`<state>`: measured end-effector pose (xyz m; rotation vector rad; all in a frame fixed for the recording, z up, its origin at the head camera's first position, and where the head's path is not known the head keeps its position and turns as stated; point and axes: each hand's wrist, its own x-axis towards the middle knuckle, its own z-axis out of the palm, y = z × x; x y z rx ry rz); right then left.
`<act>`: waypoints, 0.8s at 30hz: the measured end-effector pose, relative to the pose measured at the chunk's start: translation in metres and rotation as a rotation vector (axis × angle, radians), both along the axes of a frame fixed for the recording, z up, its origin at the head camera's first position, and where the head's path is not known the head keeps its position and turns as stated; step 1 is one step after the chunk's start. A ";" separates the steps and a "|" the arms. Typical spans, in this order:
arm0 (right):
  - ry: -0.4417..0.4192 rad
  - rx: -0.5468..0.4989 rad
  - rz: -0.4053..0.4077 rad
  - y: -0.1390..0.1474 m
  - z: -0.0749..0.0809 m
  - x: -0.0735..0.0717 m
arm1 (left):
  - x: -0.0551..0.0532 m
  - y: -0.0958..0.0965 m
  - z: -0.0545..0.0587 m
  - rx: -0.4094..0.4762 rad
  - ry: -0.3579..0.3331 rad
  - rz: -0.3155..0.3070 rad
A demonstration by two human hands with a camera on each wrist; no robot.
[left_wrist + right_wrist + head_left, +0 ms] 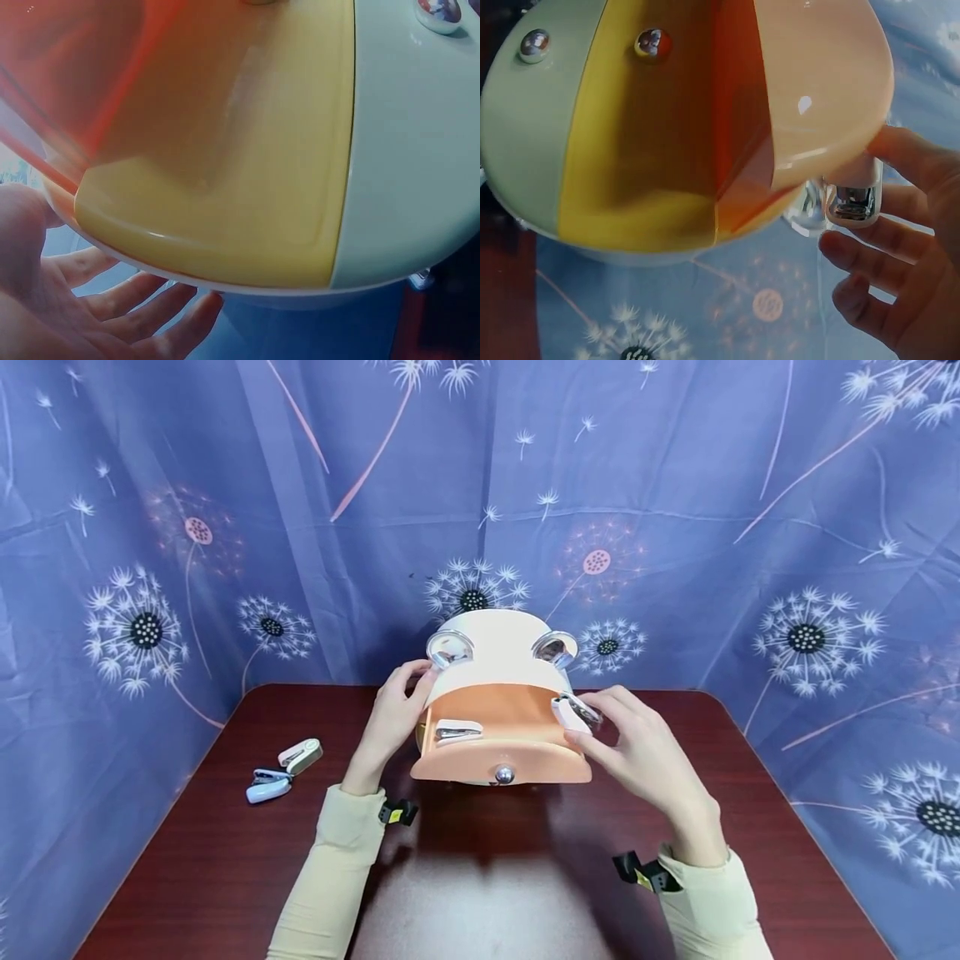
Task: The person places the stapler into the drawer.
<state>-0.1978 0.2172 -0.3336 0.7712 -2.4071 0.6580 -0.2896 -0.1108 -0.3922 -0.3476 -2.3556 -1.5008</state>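
A small rounded cabinet (495, 639) with a white body stands on the table, its peach top drawer (551, 764) pulled out. Inside that drawer, at the left, lies a white stapler (459, 731). My right hand (645, 747) pinches another white stapler (572, 713) between thumb and fingers at the drawer's right edge; the right wrist view shows its metal end (853, 201) beside the drawer. My left hand (392, 714) rests against the cabinet's left side. In the left wrist view its fingers (176, 319) are extended along the shell, near the yellow drawer (225, 202).
Left on the dark red table (187, 860) lie a cream stapler (302, 756) and a light blue stapler (268, 786). Two round silver-rimmed parts (450, 648) stick out from the cabinet's upper sides. A blue dandelion-print curtain (360, 568) hangs behind the table.
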 end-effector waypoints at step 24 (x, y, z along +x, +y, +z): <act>-0.224 0.260 0.193 -0.040 0.037 -0.030 | 0.001 0.000 0.001 0.012 -0.007 -0.008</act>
